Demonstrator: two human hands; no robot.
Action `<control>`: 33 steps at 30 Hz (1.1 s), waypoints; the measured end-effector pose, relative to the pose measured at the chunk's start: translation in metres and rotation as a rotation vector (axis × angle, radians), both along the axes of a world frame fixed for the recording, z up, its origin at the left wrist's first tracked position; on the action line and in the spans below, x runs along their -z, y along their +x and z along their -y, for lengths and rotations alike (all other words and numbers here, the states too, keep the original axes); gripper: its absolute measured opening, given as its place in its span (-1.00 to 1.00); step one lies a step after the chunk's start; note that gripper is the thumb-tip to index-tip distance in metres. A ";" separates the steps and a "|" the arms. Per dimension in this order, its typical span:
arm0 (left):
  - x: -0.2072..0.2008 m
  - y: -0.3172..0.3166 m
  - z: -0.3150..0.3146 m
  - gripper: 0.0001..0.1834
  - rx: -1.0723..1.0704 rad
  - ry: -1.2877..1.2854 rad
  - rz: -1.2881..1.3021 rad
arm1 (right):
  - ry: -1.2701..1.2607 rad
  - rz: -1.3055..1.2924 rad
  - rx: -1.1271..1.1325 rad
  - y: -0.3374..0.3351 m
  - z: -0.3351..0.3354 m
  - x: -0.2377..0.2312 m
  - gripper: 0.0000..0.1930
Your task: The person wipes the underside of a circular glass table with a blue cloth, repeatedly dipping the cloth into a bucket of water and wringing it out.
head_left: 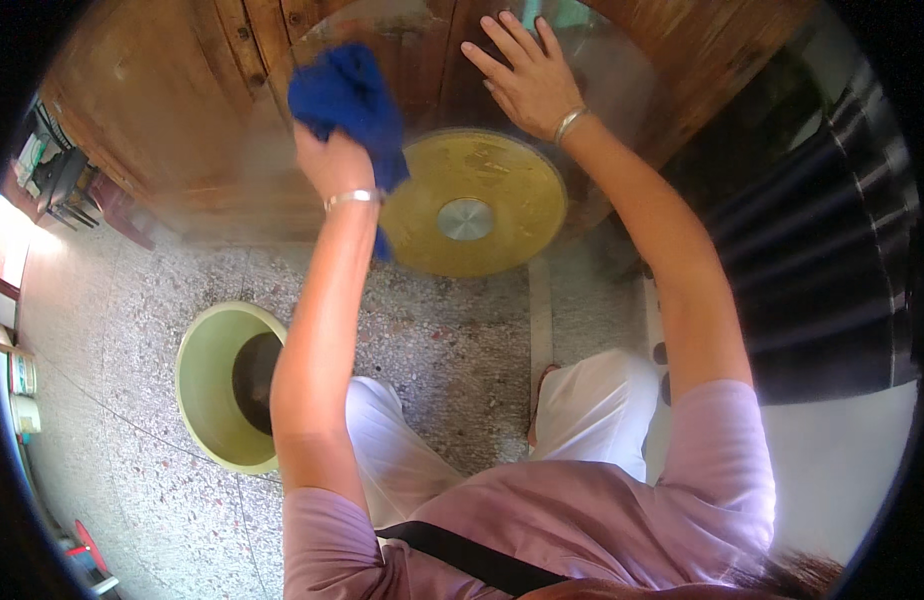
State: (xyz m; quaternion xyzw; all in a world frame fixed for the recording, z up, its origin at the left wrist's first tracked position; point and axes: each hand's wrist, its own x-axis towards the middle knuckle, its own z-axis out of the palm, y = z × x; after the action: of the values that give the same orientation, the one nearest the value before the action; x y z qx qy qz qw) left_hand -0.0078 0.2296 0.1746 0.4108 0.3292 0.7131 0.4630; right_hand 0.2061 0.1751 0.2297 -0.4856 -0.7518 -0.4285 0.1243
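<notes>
A bunched blue cloth is gripped in my left hand; part of it hangs down past the wrist. Beside it, my right hand lies with fingers spread flat against a large clear glass disc. Through the glass, brown wood shows behind. Below and between my hands sits a gold round plate with a silver hub in its middle, apparently at the disc's centre. The disc's outer edge is faint and hard to trace.
On the speckled floor, left of my forearm, stands a pale green bucket with dark water. A wooden panel rises ahead. Dark fabric hangs at right. Dark chairs and small containers line the far left.
</notes>
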 end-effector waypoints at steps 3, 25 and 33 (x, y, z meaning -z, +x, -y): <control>-0.028 0.016 -0.045 -0.49 -0.413 0.509 -0.430 | -0.048 0.011 0.008 0.005 -0.005 0.001 -0.44; -0.020 0.052 -0.065 -0.58 -0.594 0.858 -0.999 | -0.004 0.019 0.018 0.007 -0.009 0.008 -0.41; 0.095 0.005 -0.034 -0.45 -0.325 0.714 -1.381 | -0.003 0.023 -0.004 0.008 -0.011 0.008 -0.39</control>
State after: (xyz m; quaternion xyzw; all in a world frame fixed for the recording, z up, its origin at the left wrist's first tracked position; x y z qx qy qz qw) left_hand -0.0028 0.2635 0.0797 0.8307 0.3490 0.4180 -0.1155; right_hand 0.2144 0.1862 0.2221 -0.4794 -0.7547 -0.4326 0.1160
